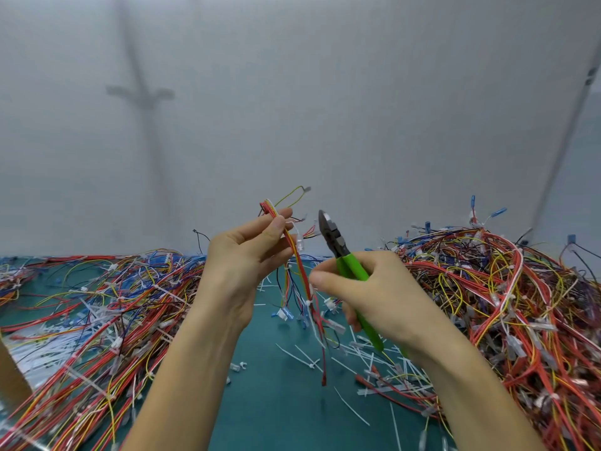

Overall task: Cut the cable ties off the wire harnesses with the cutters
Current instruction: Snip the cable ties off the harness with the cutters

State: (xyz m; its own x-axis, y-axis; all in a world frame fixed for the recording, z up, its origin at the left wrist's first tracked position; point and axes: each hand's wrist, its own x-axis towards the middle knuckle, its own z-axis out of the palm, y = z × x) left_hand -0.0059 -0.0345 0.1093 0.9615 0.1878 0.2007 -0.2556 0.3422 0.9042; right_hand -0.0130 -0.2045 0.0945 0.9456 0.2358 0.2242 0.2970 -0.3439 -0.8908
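Harness pile (97, 304) at 9 o'clock on the desk (276, 411). Left hand (247, 252) pinches one wire harness (300, 265), raised at centre, strands hanging to the desk. Right hand (383, 301) grips the green-handled cutters (338, 245), nose toward 11 o'clock, just beside that harness. Second pile (504, 288) at 3 o'clock.

The left hand (247, 252) holds a wire harness (300, 268) above the middle of the table (276, 418). The right hand (374, 294), gripping the cutters (338, 245), is just to its right. A left heap of harnesses (97, 314) and a right heap (504, 304) flank them. Cut cable ties (383, 366) lie between the heaps, below the hands. A wall (325, 109) stands behind.
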